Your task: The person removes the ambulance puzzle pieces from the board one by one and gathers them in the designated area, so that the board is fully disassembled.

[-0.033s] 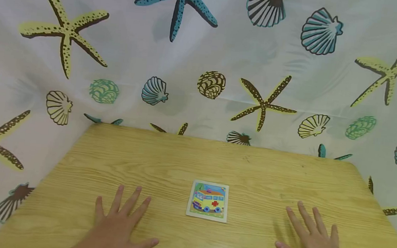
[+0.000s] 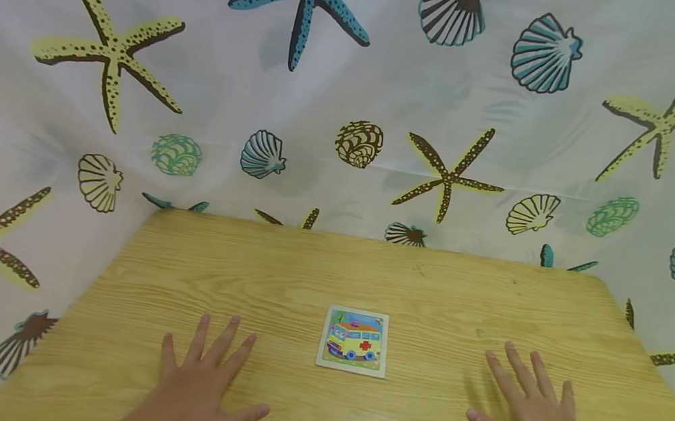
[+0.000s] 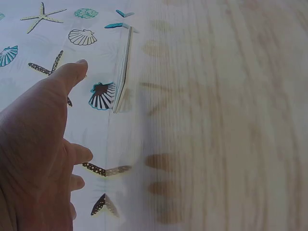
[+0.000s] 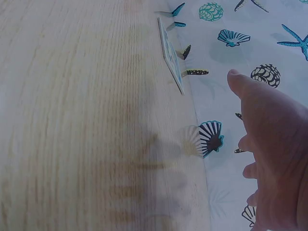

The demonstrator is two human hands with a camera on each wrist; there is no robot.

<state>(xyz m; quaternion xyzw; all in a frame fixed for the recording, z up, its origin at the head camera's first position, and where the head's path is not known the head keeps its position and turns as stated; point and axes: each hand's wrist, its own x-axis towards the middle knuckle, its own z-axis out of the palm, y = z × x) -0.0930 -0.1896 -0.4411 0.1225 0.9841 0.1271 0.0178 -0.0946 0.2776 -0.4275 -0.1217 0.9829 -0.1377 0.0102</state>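
Note:
A small square picture board [image 2: 353, 341] lies flat on the wooden table [image 2: 428, 287], between the two hands. It shows a cartoon yellow ambulance with a red cross inside a pale border. To its left, my left hand [image 2: 199, 380] is spread palm down, fingers apart and nothing in it. On the other side my right hand [image 2: 538, 413] is spread the same way, also holding nothing. Both wrist views catch the board edge-on: the thin board [image 3: 123, 72] is beyond the left thumb, and the board [image 4: 170, 57] is ahead of the right thumb. A gap separates each hand from it.
A white cloth [image 2: 323, 101] printed with starfish and shells hangs behind the table and along both sides. The table's far edge [image 2: 371, 239] meets this cloth. Light reflects off the tabletop near the front.

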